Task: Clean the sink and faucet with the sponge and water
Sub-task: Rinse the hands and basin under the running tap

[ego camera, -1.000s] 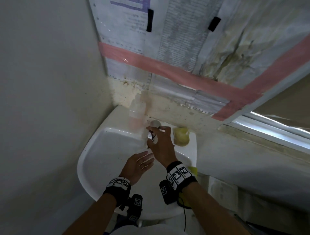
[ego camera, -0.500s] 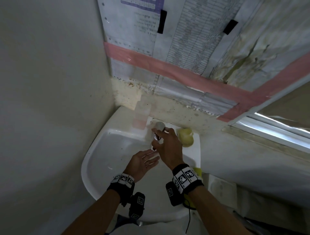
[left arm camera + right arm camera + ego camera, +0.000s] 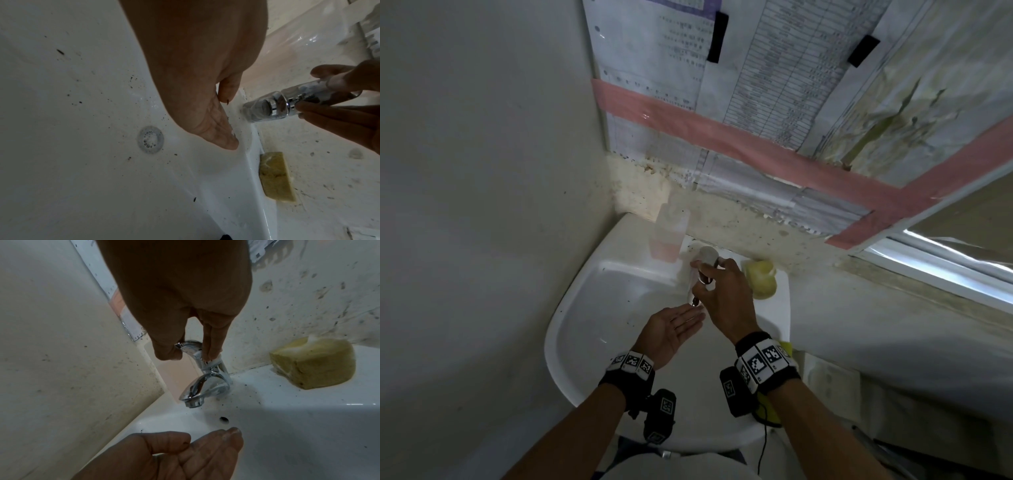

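A white sink point(image 3: 592, 308) hangs in the wall corner, with dark specks in its basin point(image 3: 82, 97). My right hand point(image 3: 722, 294) pinches the chrome faucet's lever handle point(image 3: 191, 346) between thumb and fingers. The spout point(image 3: 202, 389) points down into the basin. My left hand point(image 3: 674, 325) lies open and palm up, slightly cupped, just below the spout point(image 3: 265, 108). A yellow sponge point(image 3: 760, 279) sits untouched on the sink's back ledge, right of the faucet. I cannot tell whether water is running.
A clear bottle point(image 3: 669, 236) with pink liquid stands on the ledge left of the faucet. The drain point(image 3: 150, 139) and overflow hole point(image 3: 224, 419) are uncovered. Stained walls close in at left and behind, and a window sill point(image 3: 928, 274) runs to the right.
The head view has shifted a little. My right hand stays on the faucet handle, and my left hand stays palm up under the spout.
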